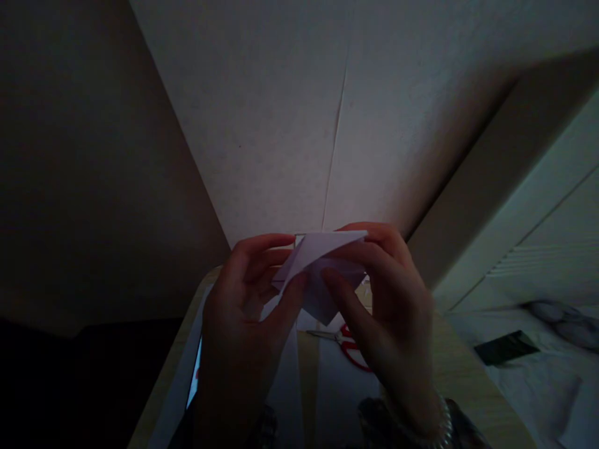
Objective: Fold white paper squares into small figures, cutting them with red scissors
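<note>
A folded piece of white paper (322, 293) is held up between both hands above the table. My left hand (255, 299) grips its left side, thumb on the near face and fingers behind. On the right, my right hand (390, 293) pinches the paper with the thumb low on the near face and the index finger under the upper flap. The paper has a pointed lower end and a wide flap along its top. Below it, scissors (344, 340) with red handles lie on the table, partly hidden by my right hand.
White paper sheets (346, 399) lie on the wooden table (463, 386). At left, a lit screen (194, 371) is partly covered by my left arm. A pale wall (271, 137) rises behind the table. A dark green flat item (508, 348) rests on white fabric at right.
</note>
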Tool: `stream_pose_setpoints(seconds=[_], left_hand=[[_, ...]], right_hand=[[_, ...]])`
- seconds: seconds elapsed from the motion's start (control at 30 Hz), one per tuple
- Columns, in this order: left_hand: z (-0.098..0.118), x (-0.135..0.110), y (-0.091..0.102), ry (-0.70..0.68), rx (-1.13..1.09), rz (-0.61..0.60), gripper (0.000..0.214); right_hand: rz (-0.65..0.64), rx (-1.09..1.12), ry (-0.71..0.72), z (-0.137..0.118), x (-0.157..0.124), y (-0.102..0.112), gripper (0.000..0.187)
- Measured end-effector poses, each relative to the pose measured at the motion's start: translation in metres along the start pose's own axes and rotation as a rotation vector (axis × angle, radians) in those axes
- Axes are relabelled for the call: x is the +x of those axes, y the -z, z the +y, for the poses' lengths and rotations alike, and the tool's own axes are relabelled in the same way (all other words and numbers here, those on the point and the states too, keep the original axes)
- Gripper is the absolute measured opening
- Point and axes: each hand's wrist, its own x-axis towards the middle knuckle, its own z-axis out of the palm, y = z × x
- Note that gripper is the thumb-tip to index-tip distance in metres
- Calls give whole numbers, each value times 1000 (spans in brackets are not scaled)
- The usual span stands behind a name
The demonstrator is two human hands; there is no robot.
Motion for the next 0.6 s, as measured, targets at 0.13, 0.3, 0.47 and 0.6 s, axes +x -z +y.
stream_pose_setpoints(seconds=[0.13, 0.3, 0.47, 0.6], left_hand=[[-1, 0, 2, -9, 72, 7, 25], [-2, 3, 0, 6, 41, 23, 23], [-3, 3, -1, 20, 54, 38, 22], [-3, 3, -2, 23, 44, 54, 19]], right_hand=[[126, 70, 7, -1, -3, -4, 31], [273, 158, -46, 1, -5, -7, 46], [224, 72, -99, 8, -6, -4, 26], [189, 31, -118, 7, -6, -2, 16]])
